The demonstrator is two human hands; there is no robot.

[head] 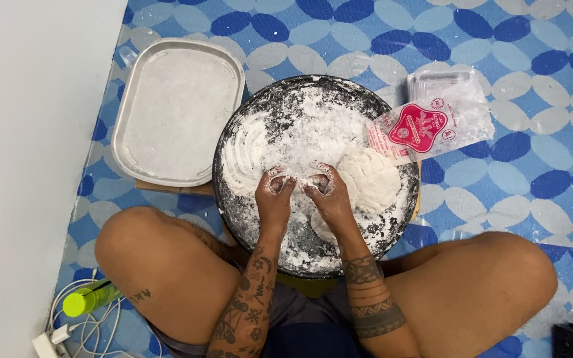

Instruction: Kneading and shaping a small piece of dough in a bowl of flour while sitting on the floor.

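From the head camera we look straight down at a round black pan [250, 219] dusted white with flour [280, 142], set on a blue patterned mat [538, 172] between our folded knees. Our left hand [274, 193] and right hand [326, 191] meet knuckle to knuckle near the middle of the pan, both curled in and coated in flour. Each seems to pinch a small clump of floury dough [303, 180] between them (how tightly the fingers close, we cannot tell). Just right of the right hand, touching it, lies a pale dough mound [373, 179] inside the pan, toward its right wall.

A clear flour bag with a pink label [426, 129] lies across the pan's upper right rim, over a clear plastic container [439, 83]. Left of the pan, just beside it, sits a rectangular metal tray [177, 109], floured inside. By our left knee lie a yellow-green bottle [84, 299] and white cables [77, 325].
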